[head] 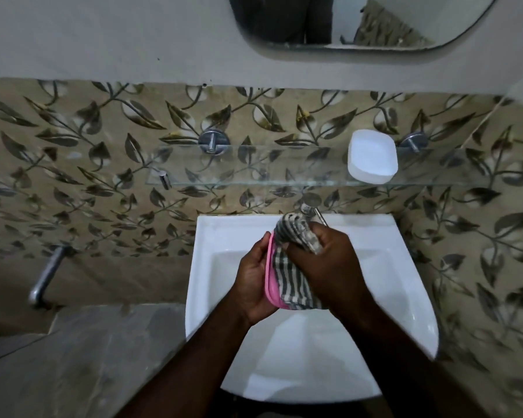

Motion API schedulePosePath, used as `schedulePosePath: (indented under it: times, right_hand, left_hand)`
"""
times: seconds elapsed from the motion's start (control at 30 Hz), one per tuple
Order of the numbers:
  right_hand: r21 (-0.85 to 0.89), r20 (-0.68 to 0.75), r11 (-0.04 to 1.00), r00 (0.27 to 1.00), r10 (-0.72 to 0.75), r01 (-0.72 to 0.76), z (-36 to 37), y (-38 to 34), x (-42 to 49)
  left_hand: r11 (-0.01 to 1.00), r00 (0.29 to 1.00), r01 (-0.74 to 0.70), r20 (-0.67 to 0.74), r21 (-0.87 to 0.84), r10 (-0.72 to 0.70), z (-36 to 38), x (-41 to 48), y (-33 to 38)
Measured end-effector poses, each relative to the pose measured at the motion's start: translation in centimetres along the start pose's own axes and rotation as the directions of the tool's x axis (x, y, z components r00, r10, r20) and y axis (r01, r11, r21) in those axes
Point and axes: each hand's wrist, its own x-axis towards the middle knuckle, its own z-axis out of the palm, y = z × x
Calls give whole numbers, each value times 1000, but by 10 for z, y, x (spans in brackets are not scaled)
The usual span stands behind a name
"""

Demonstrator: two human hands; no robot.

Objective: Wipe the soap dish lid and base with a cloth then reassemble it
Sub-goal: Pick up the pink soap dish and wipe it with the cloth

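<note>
Hold pink soap dish half (271, 282) firmly in left hand (252, 276) and drive striped cloth (292, 282), bunched in right hand (326, 260), into its corners.

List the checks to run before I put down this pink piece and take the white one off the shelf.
1. Left hand grips the pink dish part: ok.
2. Right hand holds the striped cloth against it: ok.
3. Pink part wiped clean: cannot tell, the cloth covers it.
4. Work held over the sink: ok.
5. White dish part resting on the glass shelf: ok.
6. Dish reassembled: not ok, the parts are apart.
</note>
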Motion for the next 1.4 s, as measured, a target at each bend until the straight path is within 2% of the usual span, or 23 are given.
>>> schedulePosePath:
  times: [0.1,0.17,0.27,0.33,0.43,0.5,0.57,0.67,0.77,0.83,0.93,1.03,1.13,1.23,1.33,1.4]
  right_hand:
    - [-87,74,994,996,-53,60,11,0,-20]
    - [-122,136,992,991,-17,34,6,1,-21]
    - [158,83,978,989,122,-134,-6,-2,-3]
    - [262,26,957,992,120,-122,-10,-8,10]
    - [152,1,987,999,53,-52,-5,-7,8]
    - [11,28,998,998,61,-61,-4,-3,-3]
    - [-22,81,997,993,82,-80,-7,-4,-6]
    - [235,105,961,987,124,-146,-13,-15,10]
    - [341,34,937,997,64,-72,-15,-28,26]
    - [273,28,962,1000,5,-12,-12,-27,24]
    - [98,97,995,995,19,-28,-7,-20,7]
    - [178,94,980,993,77,-93,-6,-18,3]
    - [264,-30,962,996,80,-69,-8,-26,12]
    - [215,-50,977,999,16,-5,-3,-29,11]
    - [100,22,995,1000,15,-17,9,-18,-2]
    - [92,66,995,997,32,-38,12,-15,-9]
  left_hand:
    - [999,999,-39,3,7,39,-2,3,4]
    - [999,999,-32,14,23,32,1,4,6]
    - [1000,1000,-17,15,1,17,10,8,-1]
    - [999,999,-40,-23,20,41,21,10,-6]
    - [996,995,-79,-53,27,81,29,13,-1]
    - [995,994,-99,-40,22,100,30,15,5]
    - [994,994,-103,-24,27,104,34,13,9]
    - [987,987,-154,-36,37,155,40,10,9]
    - [978,976,-210,-61,13,210,50,7,6]
    - [975,972,-223,-71,15,223,50,7,7]
    - [967,966,-243,-68,71,248,44,5,13]
    - [948,954,-279,-71,155,292,45,-3,13]
    - [932,945,-287,-91,222,313,42,-10,-3]
    - [905,924,-344,-81,251,374,42,-15,-3]
    - [892,910,-382,-68,242,409,41,-17,12]
    - [886,907,-385,-69,259,415,39,-17,19]
